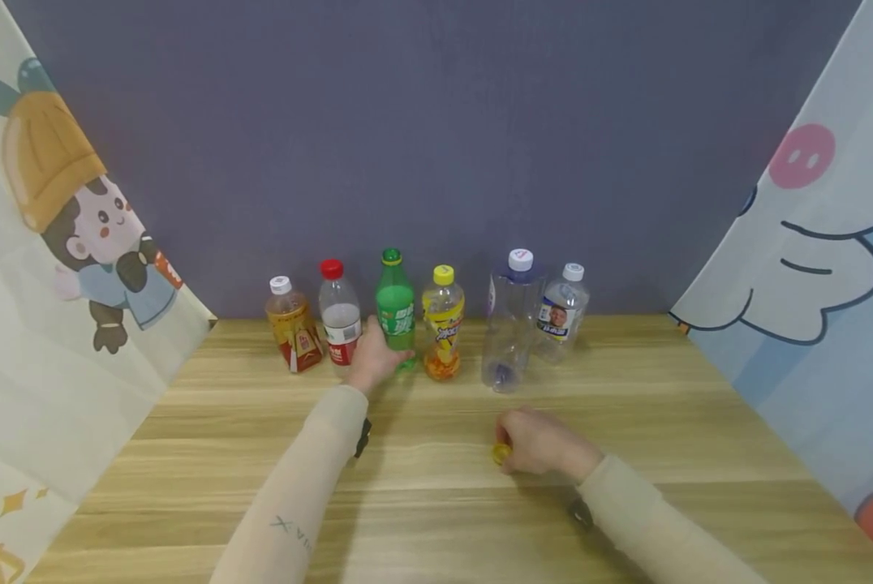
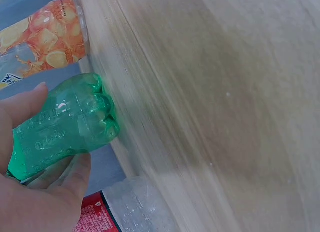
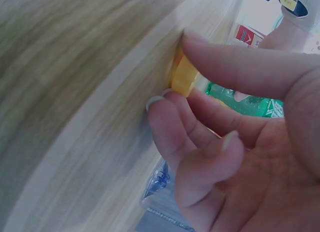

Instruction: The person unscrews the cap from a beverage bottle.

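Note:
My left hand (image 1: 378, 354) reaches into the row of bottles and grips the green soda bottle (image 1: 396, 296) round its lower part. That bottle stands upright with a green cap. In the left wrist view, thumb and fingers lie on opposite sides of the green bottle (image 2: 65, 122), just above its lobed base. Near the middle front, my right hand (image 1: 535, 442) pinches a small round yellow piece (image 1: 501, 453) low at the tabletop. The right wrist view shows the yellow piece (image 3: 184, 74) between thumb and fingertips; I cannot tell its exact kind.
Left of the green bottle stand a red-capped clear bottle (image 1: 339, 312) and an amber drink bottle (image 1: 293, 328). To its right are a yellow-capped bottle (image 1: 444, 320), a tall clear bottle (image 1: 505, 332) and a white-capped bottle (image 1: 562, 312). A dark wall (image 1: 436, 122) rises behind the wooden table (image 1: 436, 503).

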The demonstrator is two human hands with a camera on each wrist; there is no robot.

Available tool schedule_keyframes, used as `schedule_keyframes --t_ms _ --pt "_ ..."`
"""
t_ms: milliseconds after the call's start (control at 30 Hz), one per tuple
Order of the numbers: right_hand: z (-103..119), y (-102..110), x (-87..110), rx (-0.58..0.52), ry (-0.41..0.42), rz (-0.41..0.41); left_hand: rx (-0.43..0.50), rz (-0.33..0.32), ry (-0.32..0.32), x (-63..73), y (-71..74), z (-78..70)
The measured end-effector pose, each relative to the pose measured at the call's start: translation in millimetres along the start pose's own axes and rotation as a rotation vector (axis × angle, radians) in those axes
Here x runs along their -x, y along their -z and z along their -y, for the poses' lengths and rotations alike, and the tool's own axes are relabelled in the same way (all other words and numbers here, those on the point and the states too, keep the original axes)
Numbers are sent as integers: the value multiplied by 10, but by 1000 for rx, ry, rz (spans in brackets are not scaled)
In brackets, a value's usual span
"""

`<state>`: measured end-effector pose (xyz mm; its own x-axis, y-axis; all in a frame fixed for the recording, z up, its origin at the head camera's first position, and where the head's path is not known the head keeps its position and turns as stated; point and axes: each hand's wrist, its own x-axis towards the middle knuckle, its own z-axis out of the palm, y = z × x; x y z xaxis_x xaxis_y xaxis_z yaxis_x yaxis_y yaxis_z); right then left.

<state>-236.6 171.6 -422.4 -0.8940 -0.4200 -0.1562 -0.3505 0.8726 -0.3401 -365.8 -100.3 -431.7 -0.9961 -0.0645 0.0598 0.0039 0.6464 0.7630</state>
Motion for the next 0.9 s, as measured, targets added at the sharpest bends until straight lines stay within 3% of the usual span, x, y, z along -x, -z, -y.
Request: schedule_keyframes --t_ms 300,667,800,900 --pt "9 -1 1 -8 -4 10 2 -1 44 130 75 -109" --pt "-26 13 19 -11 31 -4 -285 203 -18 425 336 -336" --pt "-33 14 20 -1 30 -6 -298 227 -34 513 421 -395" --pt "-34 10 14 -5 20 -2 -302 200 -10 576 519 -438"
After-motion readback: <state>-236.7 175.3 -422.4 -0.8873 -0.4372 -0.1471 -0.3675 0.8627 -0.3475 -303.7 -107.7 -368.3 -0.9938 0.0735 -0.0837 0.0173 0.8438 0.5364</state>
